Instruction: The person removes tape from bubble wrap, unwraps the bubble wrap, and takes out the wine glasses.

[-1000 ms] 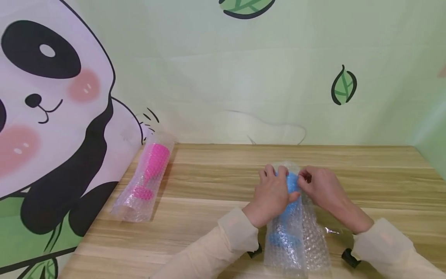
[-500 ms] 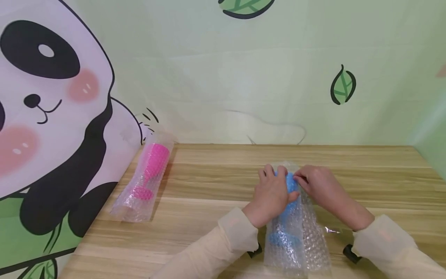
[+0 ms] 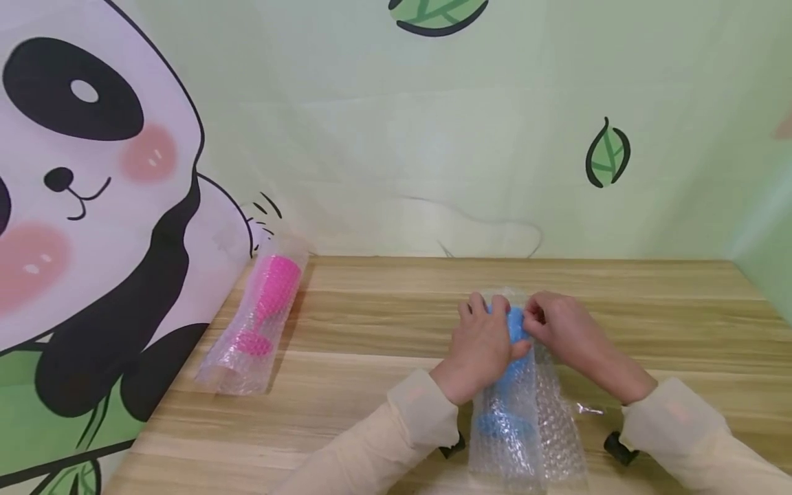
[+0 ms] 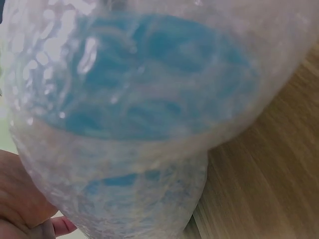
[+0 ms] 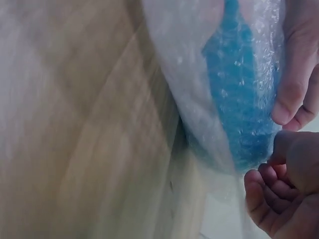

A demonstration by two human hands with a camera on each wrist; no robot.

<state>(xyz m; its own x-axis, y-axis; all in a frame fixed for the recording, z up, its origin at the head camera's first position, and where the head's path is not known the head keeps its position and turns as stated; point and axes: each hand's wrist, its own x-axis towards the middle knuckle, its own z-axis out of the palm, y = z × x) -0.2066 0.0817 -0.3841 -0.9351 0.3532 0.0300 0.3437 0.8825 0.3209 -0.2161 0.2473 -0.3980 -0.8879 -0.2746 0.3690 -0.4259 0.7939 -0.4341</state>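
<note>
A blue goblet-shaped cup (image 3: 504, 425) lies on the wooden table inside clear bubble wrap (image 3: 559, 440), its base toward me. My left hand (image 3: 482, 347) grips the wrapped cup near its bowl, fingers over the far side and thumb on the right. At the bowl's upper right edge, my right hand (image 3: 566, 326) pinches the wrap between thumb and forefinger. In the right wrist view, the right hand's other fingers (image 5: 274, 194) are curled beside the bowl (image 5: 239, 109). The left wrist view has the blue base (image 4: 164, 74) close up through the wrap.
A pink goblet (image 3: 272, 295) wrapped in bubble wrap lies at the table's left edge. Right of the blue one is a small shiny clear scrap (image 3: 590, 409). Behind the wooden table (image 3: 371, 309) stands a backdrop with a panda (image 3: 99, 172) and leaves.
My right hand moves slightly left along the bowl's edge, fingertips still pinching there. The left hand and the wrapped cup stay in place.
</note>
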